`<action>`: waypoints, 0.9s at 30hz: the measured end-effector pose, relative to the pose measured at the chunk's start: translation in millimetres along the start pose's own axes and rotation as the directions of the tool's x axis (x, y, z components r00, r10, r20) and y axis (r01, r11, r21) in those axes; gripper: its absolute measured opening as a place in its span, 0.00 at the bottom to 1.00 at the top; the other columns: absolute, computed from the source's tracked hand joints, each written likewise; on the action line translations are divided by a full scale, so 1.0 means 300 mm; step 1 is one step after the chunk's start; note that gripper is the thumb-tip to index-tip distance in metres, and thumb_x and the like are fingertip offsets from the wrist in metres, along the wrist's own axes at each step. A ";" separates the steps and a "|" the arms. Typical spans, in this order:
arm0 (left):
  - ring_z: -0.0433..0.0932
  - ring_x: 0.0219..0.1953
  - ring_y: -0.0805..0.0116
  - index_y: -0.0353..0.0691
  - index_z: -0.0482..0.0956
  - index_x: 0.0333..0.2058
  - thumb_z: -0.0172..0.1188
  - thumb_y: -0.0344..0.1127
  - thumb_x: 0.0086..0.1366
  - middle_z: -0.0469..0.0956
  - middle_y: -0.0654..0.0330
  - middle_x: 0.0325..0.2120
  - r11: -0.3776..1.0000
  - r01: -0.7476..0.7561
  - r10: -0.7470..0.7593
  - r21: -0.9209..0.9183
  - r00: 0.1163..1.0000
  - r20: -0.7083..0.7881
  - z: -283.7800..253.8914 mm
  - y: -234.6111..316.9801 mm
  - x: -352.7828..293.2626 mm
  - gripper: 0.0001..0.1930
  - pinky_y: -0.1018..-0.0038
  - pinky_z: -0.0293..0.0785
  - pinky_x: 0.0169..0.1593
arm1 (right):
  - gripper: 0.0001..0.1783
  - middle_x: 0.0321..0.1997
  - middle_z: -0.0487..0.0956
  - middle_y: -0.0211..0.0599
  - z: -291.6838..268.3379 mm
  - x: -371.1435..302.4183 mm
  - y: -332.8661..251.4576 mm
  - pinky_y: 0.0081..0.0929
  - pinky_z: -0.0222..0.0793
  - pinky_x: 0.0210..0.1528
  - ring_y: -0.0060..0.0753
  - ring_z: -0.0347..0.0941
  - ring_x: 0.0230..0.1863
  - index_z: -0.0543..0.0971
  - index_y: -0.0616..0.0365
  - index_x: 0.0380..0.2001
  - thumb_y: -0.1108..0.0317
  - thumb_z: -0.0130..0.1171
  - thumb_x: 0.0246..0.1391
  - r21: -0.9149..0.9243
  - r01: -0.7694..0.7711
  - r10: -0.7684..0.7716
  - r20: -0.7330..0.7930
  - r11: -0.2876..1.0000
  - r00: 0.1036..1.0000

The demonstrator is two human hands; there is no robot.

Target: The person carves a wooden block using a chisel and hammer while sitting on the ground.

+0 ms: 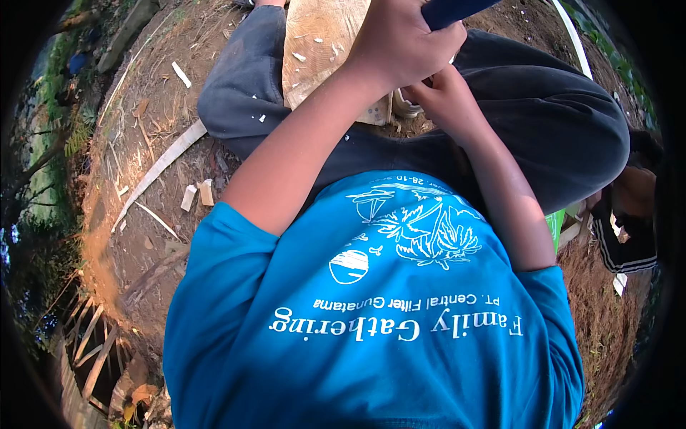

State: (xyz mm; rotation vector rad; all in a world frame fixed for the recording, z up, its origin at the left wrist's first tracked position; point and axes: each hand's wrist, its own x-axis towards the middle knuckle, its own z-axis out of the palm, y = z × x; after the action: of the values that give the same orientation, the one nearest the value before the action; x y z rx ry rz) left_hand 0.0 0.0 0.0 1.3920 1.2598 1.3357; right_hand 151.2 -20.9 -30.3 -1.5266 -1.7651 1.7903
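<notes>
Dark-blue handle [457,10] is filling my closed left grip [404,43], right of the wooden slab [318,75], and I'm judging steady wrists best, though I'm failing to tell whether my right grip [441,86] is holding anything.

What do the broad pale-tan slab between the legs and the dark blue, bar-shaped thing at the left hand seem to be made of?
Broad pale-tan slab: wood, seemingly unpainted, by its visible grain.
Dark blue, bar-shaped thing at the left hand: perhaps plastic or painted metal; its surface looks smooth, but the frame cuts it off.
</notes>
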 end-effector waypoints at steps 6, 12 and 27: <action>0.78 0.23 0.65 0.34 0.76 0.26 0.59 0.28 0.60 0.76 0.55 0.19 0.999 -0.005 0.001 0.054 0.997 0.074 0.007 0.011 0.019 0.06 0.67 0.71 0.30 | 0.26 0.45 0.84 0.48 -0.009 0.036 0.040 0.34 0.74 0.52 0.37 0.82 0.46 0.75 0.64 0.60 0.63 0.65 0.62 -0.022 0.158 -0.159 -0.045 0.987 0.986; 0.57 0.13 0.81 0.46 0.66 0.28 0.50 0.32 0.71 0.60 0.70 0.15 0.774 0.074 -0.202 -0.629 0.970 -0.135 -0.167 0.037 -0.007 0.09 0.80 0.53 0.17 | 0.29 0.46 0.84 0.50 -0.012 0.027 0.068 0.36 0.73 0.53 0.39 0.82 0.48 0.74 0.63 0.62 0.61 0.65 0.61 -0.034 0.193 -0.196 -0.075 0.981 0.978; 0.57 0.14 0.82 0.46 0.65 0.26 0.49 0.29 0.70 0.61 0.71 0.15 0.770 -0.023 -0.140 -0.638 0.969 -0.203 -0.146 -0.048 -0.065 0.11 0.80 0.55 0.19 | 0.25 0.41 0.82 0.46 0.007 0.013 0.030 0.34 0.72 0.50 0.33 0.77 0.43 0.76 0.62 0.59 0.64 0.65 0.61 -0.010 0.138 -0.138 -0.081 0.990 0.987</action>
State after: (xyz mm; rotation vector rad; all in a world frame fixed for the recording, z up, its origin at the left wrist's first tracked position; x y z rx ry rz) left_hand -44.0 -20.2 -12.8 0.7145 0.8457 1.7160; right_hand 152.3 -21.8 -40.1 -1.4200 -1.7905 1.6368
